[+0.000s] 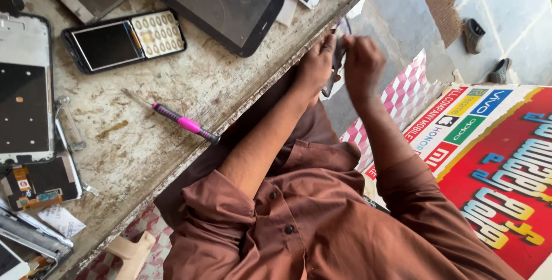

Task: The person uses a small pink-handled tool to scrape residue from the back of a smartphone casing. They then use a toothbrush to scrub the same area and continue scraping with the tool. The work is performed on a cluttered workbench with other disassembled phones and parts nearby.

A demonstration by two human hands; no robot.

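Where a red sign (pixel 506 159) lies, both hands (pixel 339 64) grip sth dark, maybe phone (pixel 332 76).

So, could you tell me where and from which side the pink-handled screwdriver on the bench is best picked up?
Grip the pink screwdriver around its thick pink-and-black handle, coming from above. It lies flat on the worn benchtop, with its dark butt end near the bench edge and the thin shaft pointing away, so the handle is probably the fattest and closest part to pinch.
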